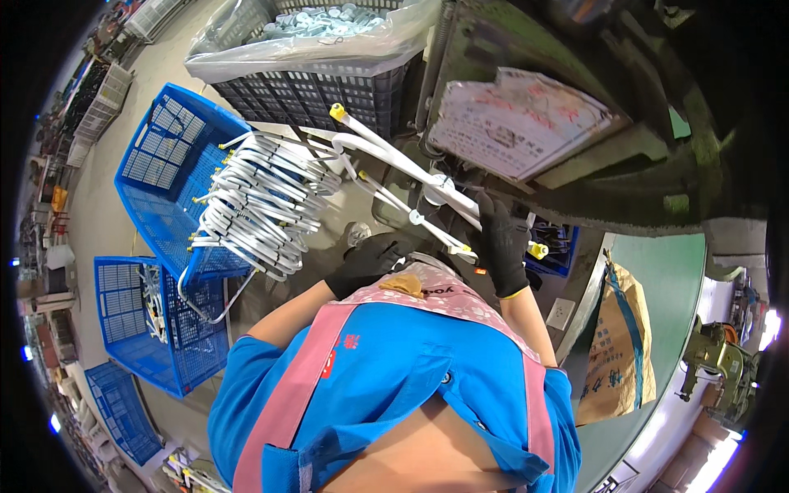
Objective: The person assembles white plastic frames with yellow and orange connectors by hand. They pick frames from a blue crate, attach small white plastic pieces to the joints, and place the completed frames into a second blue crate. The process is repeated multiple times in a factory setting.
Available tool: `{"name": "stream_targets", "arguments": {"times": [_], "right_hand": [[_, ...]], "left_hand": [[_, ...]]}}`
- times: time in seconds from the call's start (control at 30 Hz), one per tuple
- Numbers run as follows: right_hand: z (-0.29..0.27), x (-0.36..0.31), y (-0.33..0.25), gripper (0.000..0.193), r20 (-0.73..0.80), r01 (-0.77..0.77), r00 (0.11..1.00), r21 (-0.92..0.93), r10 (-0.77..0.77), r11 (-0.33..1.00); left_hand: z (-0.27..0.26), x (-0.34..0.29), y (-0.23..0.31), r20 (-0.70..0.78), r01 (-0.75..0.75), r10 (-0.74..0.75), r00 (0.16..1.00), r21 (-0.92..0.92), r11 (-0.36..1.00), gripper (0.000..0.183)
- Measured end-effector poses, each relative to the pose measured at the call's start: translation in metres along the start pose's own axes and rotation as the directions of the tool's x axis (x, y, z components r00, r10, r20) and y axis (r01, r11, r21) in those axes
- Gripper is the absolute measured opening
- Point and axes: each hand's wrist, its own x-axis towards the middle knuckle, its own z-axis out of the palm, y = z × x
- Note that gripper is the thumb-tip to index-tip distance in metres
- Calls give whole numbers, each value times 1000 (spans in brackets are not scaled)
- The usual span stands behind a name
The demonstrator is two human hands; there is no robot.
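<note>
My right hand (501, 246), in a black glove, is closed round a bent white tube frame (394, 156) in front of the machine. The frame has yellow end caps, and round pale discs sit on its tubes; one capped end shows just right of the hand. My left hand (374, 259), also black-gloved, is low before the apron (444, 296), its fingers curled inward. A small light bit shows beside those fingers, but what they hold is hidden. Left of it, many similar white tube frames (255, 201) are stacked on a blue crate (168, 164).
A black crate (312, 99) lined with clear plastic holds small pale metal parts at the back. The dark green machine (641, 181) bears a worn sign (526, 123). More blue crates (181, 345) stand left. A brown sack (620, 345) lies right on a green surface.
</note>
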Motion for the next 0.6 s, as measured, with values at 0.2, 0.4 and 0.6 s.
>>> {"name": "stream_targets", "arguments": {"times": [0.2,0.4,0.6], "right_hand": [[-6,3,-2,62,-130,96,985,-128,-113,987],[-5,6,-4,43,-98,61,993,-87,-69,994],[-12,9,-9,38,-115,28,993,-25,-31,999]], "left_hand": [[27,-14,-6,160,162,-121,980,-280,946,40],[20,-10,10,-168,93,-273,947,-670,736,27],[10,17,31,-375,-277,-216,901,-883,378,34]]}}
